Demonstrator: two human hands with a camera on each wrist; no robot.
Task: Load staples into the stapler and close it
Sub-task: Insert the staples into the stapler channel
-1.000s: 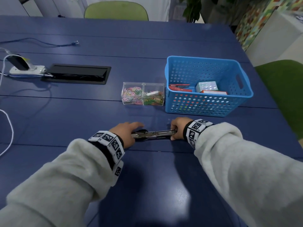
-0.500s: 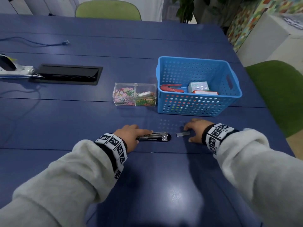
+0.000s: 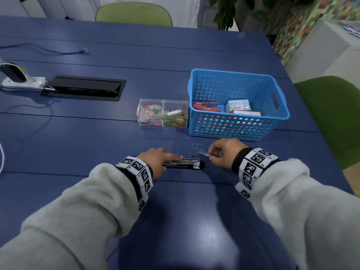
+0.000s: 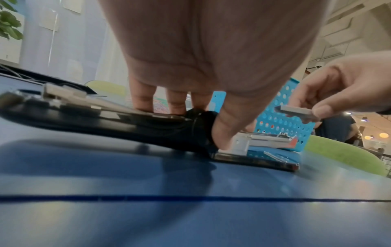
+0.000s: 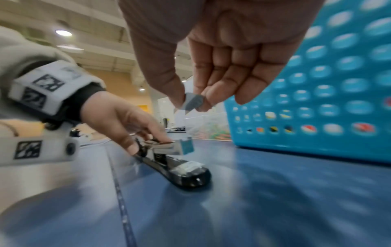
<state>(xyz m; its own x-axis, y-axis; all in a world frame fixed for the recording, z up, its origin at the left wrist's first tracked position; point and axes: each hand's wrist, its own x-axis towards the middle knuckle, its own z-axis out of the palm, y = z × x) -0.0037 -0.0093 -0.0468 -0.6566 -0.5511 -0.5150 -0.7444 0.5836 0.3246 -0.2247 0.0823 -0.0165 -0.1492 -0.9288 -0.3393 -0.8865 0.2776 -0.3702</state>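
- The blue table [image 3: 97, 145] is a wide, smooth top of long planks with thin seams between them, glossy enough to throw back the ceiling light near its near edge.
- A bright blue plastic basket [image 3: 238, 131], rectangular, its walls punched with rows of round holes and a slot handle in the end, stands towards the table's right edge; a red tool and small boxes lie inside.
- A black rectangular cable hatch [image 3: 83, 87] is set flush in the top towards the left edge, with a white power strip [image 3: 23, 81] just beside its left end.
- A clear plastic two-compartment box [image 3: 162, 115] of coloured wire paper clips stands just beside the basket's left wall.
- The black and bright-metal stapler [image 3: 183, 164] lies flat near the table's near edge, its long axis across the view, opened out with the silvery staple channel upward.
- The left hand [image 3: 155, 162], in a fuzzy grey sleeve with a checker-marked wristband, presses down on the stapler's left part; fingers lie over the metal and the thumb [image 4: 224, 133] bears on the near side by the hinge.
- The right hand [image 3: 222, 152] is curled, thumb and fingertips pinching the strip.
- The small grey metal strip of staples [image 3: 204, 152], a short straight bar, is held off the table just beside and above the stapler's right end.
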